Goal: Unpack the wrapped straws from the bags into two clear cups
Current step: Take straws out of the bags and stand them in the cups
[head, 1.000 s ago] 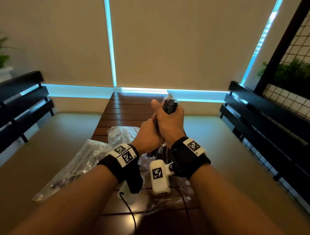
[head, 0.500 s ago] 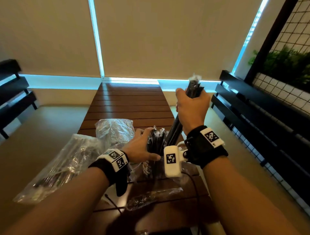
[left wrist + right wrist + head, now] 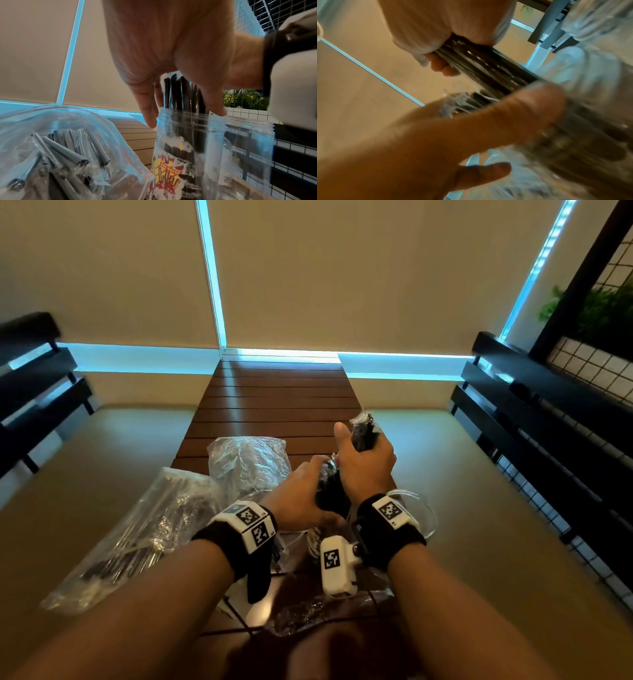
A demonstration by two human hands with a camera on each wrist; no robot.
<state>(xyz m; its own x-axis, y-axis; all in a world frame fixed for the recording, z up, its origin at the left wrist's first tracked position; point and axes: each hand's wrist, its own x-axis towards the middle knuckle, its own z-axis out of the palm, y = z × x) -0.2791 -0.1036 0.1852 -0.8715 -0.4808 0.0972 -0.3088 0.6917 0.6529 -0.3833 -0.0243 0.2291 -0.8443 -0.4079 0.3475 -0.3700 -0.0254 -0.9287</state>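
Note:
My right hand (image 3: 368, 463) grips a bundle of black wrapped straws (image 3: 364, 434) near its top and holds it upright over a clear printed cup (image 3: 171, 155). The lower ends of the straws (image 3: 178, 94) stand inside that cup. My left hand (image 3: 301, 501) curls round the straws at the cup's mouth, with a finger (image 3: 149, 115) and the thumb on either side of them. The right wrist view shows the right hand (image 3: 436, 27) wrapped round the bundle (image 3: 488, 70), with the blurred left hand (image 3: 471, 128) below. A second clear cup (image 3: 248, 148) stands just right of the first.
An open zip bag of grey wrapped straws (image 3: 137, 535) lies at the left, partly off the slatted wooden table (image 3: 281, 398). Another bag (image 3: 246, 463) stands behind my left hand. A crumpled clear wrapper (image 3: 325, 611) lies near me. Black benches flank both sides.
My right hand, raised to the right with the bundle, has come down and left over the cup. My left hand has closed round the straws at the cup's mouth.

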